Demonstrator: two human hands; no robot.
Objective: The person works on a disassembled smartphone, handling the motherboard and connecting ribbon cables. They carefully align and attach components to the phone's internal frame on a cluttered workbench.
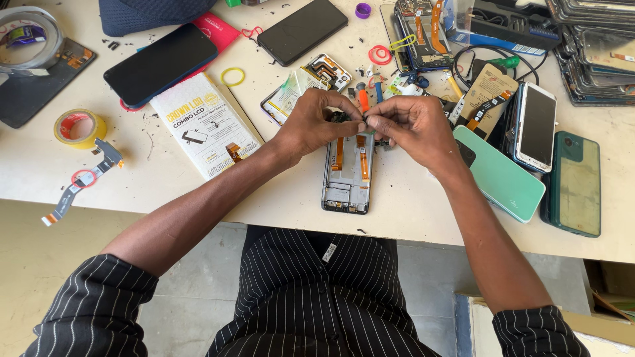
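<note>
Pinching together over the middle of the table (pixel 410 205), the fingers (pixel 354 123) of the left hand (pixel 311 125) and those of the right hand (pixel 413 125) met tip to tip on a small dark part (pixel 339 118), too small to tell what it was. Both hands were closed tight on it, thumbs and forefingers nearly touching each other across the gap.

Directly beneath them lay an opened phone frame (pixel 347 175), its back off, with orange flex cables (pixel 363 162) running lengthwise inside it; its near end reached almost to the near edge of the table. Just right of the right hand rested a mint-green back cover (pixel 503 178), and further right a white phone (pixel 536 125) and a dark green phone (pixel 575 182) lay side by side. Left of the left hand lay a white printed box (pixel 205 125), and beyond it, toward the far left, a dark phone (pixel 159 64) face up. Another black phone (pixel 302 30) sat at the far side. A roll of yellow tape (pixel 79 127) stood near the left edge, with a larger clear tape roll (pixel 30 36) in the far left corner. Rubber bands, screws and small scraps were scattered across the far middle of the table, behind the hands. A second opened phone (pixel 423 33) lay far right of centre.
</note>
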